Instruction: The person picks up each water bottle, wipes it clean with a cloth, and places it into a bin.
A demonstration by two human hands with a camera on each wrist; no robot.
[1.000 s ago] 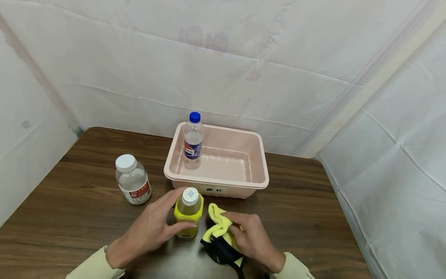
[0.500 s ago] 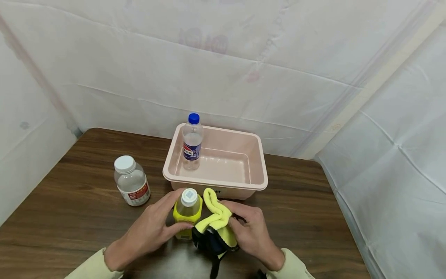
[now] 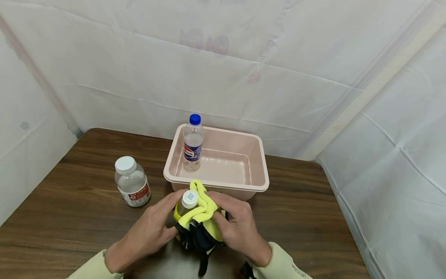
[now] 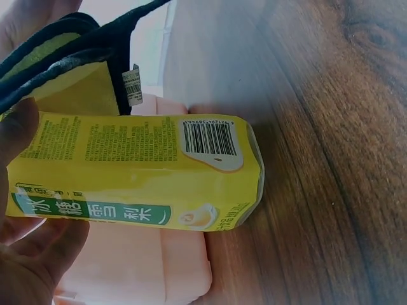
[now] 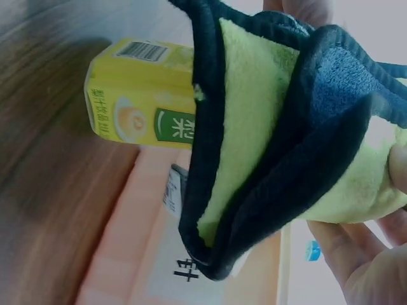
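A bottle with a white cap (image 3: 190,198) and a yellow label (image 4: 127,171) stands on the table, the left hand (image 3: 148,228) curled round its left side. In the right hand (image 3: 238,224) is a folded yellow cloth with dark edging (image 3: 205,211), pinched between thumb and fingers. That cloth lies against the bottle's right side and covers part of it in the head view. From the right wrist view, the cloth (image 5: 254,114) hides the bottle's upper part, while the yellow lower end (image 5: 143,95) shows.
Just behind the hands sits a pink bin (image 3: 230,186), with a blue-capped bottle (image 3: 192,147) upright at its left side. To the left stands a clear jar with a white lid (image 3: 133,182). White sheeting (image 3: 223,77) hangs behind the wooden table (image 3: 299,209).
The right hand has moved left and slightly up with the cloth, from beside the bottle to against it. The left hand has stayed round the bottle.
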